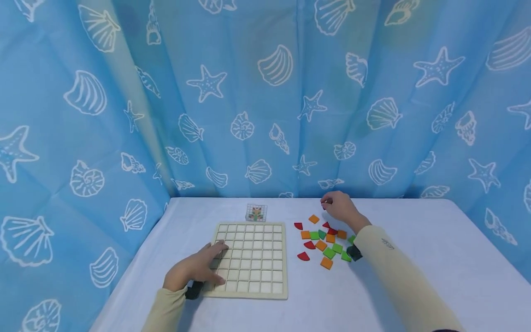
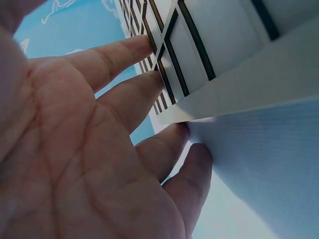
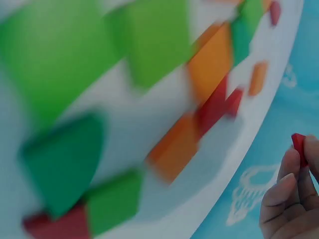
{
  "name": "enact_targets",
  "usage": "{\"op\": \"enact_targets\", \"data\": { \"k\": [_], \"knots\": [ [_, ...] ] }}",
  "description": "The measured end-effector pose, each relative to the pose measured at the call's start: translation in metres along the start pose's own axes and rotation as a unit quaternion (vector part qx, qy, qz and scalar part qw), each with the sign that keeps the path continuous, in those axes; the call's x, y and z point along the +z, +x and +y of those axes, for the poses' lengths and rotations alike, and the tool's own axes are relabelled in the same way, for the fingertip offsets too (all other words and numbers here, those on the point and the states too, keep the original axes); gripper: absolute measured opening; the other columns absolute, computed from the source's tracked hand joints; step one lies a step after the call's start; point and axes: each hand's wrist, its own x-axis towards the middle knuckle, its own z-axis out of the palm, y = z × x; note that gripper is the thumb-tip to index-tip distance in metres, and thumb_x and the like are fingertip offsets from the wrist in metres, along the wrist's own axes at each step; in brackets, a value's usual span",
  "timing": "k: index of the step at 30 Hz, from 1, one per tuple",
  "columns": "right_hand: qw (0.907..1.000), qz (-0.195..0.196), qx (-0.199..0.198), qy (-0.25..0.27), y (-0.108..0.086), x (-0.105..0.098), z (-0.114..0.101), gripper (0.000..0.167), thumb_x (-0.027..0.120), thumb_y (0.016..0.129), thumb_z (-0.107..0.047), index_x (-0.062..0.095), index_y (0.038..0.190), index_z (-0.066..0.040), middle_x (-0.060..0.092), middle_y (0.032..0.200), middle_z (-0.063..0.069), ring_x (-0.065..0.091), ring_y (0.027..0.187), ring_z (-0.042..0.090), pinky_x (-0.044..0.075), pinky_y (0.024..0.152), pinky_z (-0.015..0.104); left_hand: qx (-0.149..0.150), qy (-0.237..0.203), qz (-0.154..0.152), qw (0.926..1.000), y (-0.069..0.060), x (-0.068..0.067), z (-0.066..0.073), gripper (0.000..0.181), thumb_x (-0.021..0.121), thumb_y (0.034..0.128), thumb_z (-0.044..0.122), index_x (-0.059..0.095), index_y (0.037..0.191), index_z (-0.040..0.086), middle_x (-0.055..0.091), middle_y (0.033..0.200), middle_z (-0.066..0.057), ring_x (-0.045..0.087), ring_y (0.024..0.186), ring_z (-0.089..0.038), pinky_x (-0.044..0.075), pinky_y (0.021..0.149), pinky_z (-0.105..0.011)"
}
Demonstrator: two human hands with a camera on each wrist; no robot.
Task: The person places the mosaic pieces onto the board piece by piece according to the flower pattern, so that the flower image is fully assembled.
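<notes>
so, a big square board [image 1: 256,265] lies flat on the white table [image 1: 244,316], with lots of little pale squares inside a cream rim. the left hand [image 1: 196,267] is at the board's left side, with its fingers spread and not curled. its thumb and a finger reach over the little squares. up close, from the left wrist, two finger tips are at the squares and two more are down by the board's rim.

the right hand [image 1: 342,207] is up past the far right corner of the board, above the table. its thumb and fingers pinch a small red piece [image 3: 299,148]. part of that piece is hidden by the fingers, so i cannot tell its whole shape.

to the right of the board is a loose bunch of flat, bright bits. there are orange squares [image 1: 327,263], green squares [image 1: 329,253], some red bits with a round side [image 1: 303,256] and a dark green bit [image 1: 321,234]. a few of them touch, and others lie apart. the round red ones are the closest to the board.

just behind the board's far rim sits a little see-through block [image 1: 256,213] with a colored picture and thin lines. far behind the board hangs a blue curtain [image 1: 249,101] with white shells and starfish on it.
</notes>
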Motion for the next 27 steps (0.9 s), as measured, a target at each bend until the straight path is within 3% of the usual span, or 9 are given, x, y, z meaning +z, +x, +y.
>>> {"op": "enact_targets", "data": {
  "k": [6,12,21,27],
  "knots": [
    [0.9983,-0.013,-0.002,0.056,0.010,0.014,-0.030,0.019,0.066,0.095,-0.018,0.067,0.110,-0.005,0.068,0.101,0.012,0.063,0.086,0.023,0.057,0.075,0.031,-0.001,-0.012,0.000,0.9999,0.002,-0.001,0.000,0.089,0.088,0.0719,0.022,0.042,0.147,0.013,0.024,0.163,-0.016,0.010,0.150,-0.047,0.018,0.117,-0.066],
    [0.9961,-0.045,-0.012,0.075,0.007,0.040,-0.057,0.020,0.066,0.094,-0.014,0.070,0.112,-0.007,0.068,0.107,0.010,0.063,0.091,0.021,0.057,0.080,0.032,0.008,-0.011,-0.001,0.9999,0.000,-0.002,-0.002,0.089,0.089,0.0707,0.023,0.043,0.146,0.013,0.025,0.162,-0.017,0.012,0.149,-0.048,0.020,0.116,-0.065],
    [0.9882,-0.090,-0.020,0.122,0.003,0.074,-0.085,0.017,0.071,0.089,-0.013,0.071,0.106,-0.008,0.068,0.099,0.006,0.061,0.084,0.018,0.056,0.073,0.027,0.007,0.009,0.003,0.9999,0.002,0.003,-0.003,0.089,0.088,0.0724,0.024,0.042,0.147,0.013,0.023,0.163,-0.017,0.011,0.150,-0.046,0.019,0.118,-0.064],
    [0.9823,-0.105,-0.040,0.150,0.005,0.083,-0.099,0.013,0.071,0.088,-0.009,0.074,0.100,-0.007,0.069,0.093,0.005,0.061,0.080,0.016,0.054,0.070,0.026,0.013,0.019,0.006,0.9997,-0.002,0.002,0.001,0.087,0.088,0.0728,0.024,0.043,0.145,0.010,0.022,0.162,-0.022,0.014,0.149,-0.048,0.021,0.116,-0.064]
  ]
}}
